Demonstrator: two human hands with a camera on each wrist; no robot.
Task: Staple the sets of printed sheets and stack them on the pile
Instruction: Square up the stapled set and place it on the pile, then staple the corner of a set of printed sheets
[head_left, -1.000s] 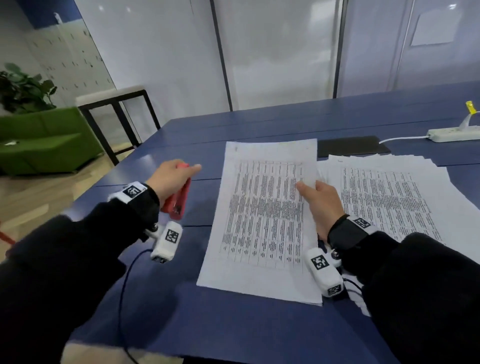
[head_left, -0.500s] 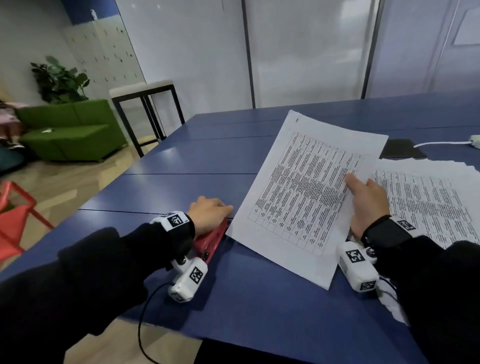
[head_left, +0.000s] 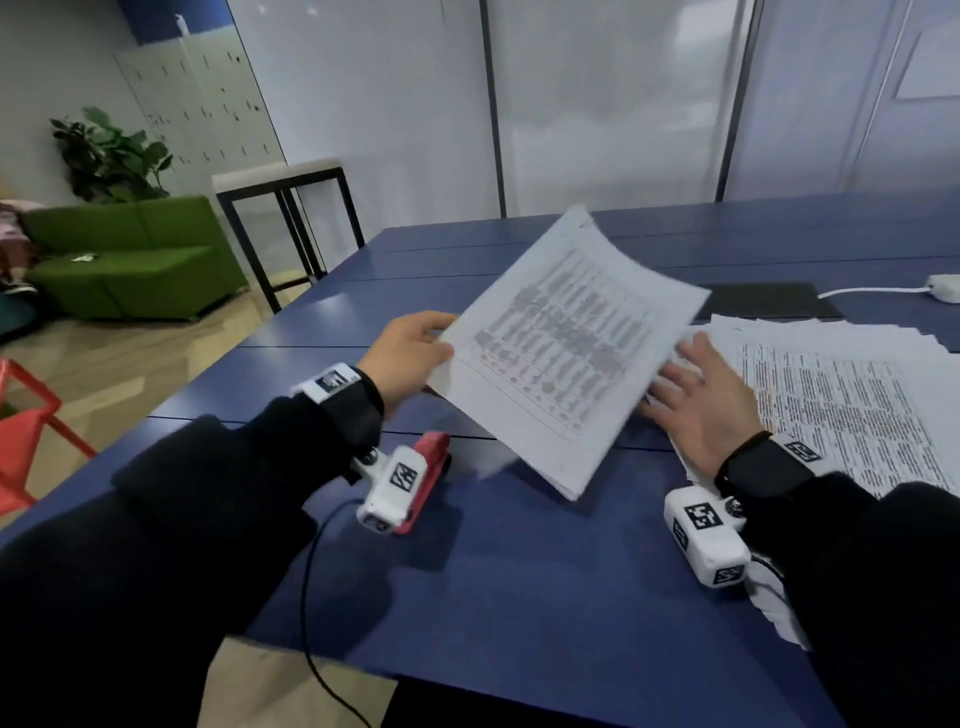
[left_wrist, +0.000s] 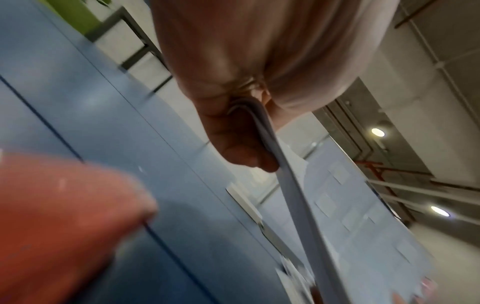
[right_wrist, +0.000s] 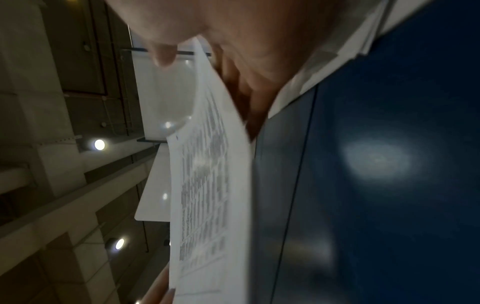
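A: What changed?
B: Left hand (head_left: 402, 353) released the stapler (head_left: 434, 470) onto the surface (head_left: 519, 571); its grip now pinches the raised sheet set (head_left: 566, 348).
A: Right hand (head_left: 701, 405)?
B: Grip wide, flat beside the pile (head_left: 857, 395). Stacking likely follows.

Soft, even daylight-toned light filled the head view, its edges bowed by the wide lens; motion blurred the lifted sheets (head_left: 566, 343), while ceiling spotlights (right_wrist: 99, 144) glared in the dim right wrist view.
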